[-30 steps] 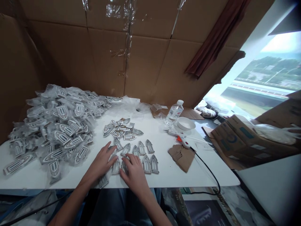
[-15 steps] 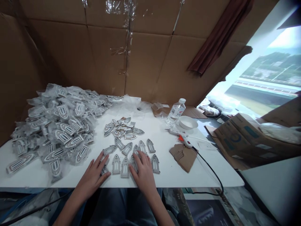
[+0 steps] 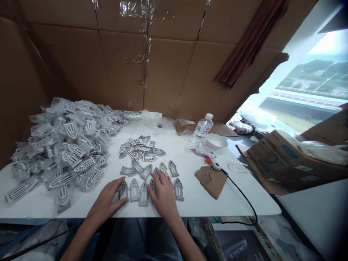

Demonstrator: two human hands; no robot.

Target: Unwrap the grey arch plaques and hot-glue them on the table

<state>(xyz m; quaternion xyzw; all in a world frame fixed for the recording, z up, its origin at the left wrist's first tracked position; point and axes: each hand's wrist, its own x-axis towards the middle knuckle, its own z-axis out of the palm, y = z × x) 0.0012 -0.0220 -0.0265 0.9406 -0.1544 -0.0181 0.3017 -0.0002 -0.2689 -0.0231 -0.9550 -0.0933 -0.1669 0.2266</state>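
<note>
My left hand (image 3: 108, 197) rests at the table's front edge, its thumb and forefinger around a grey arch-shaped window piece (image 3: 123, 190). That piece stands in line with two similar pieces, a second arch piece (image 3: 134, 190) and a third arch piece (image 3: 143, 194). Over the right part of this row lies my right hand (image 3: 164, 194), fingers spread and partly covering several pieces. Just right of it is an uncovered arch piece (image 3: 178, 189). Behind the hands, more pieces lie loosely, among them a tilted arch piece (image 3: 146, 172). A small heap of arch pieces (image 3: 140, 148) sits farther back.
A large pile of plastic-bagged arch pieces (image 3: 69, 145) fills the table's left. To the right lie a glue gun (image 3: 208, 158) with a black cord and torn cardboard (image 3: 211, 180). A water bottle (image 3: 202, 128) and white bowl (image 3: 216, 141) stand behind. Cardboard walls (image 3: 168, 72) enclose the back.
The piece at my left hand has turned from slanted to straight, lining up with the row. My left fingers have drawn back from the piece behind. The right hand has shifted slightly left.
</note>
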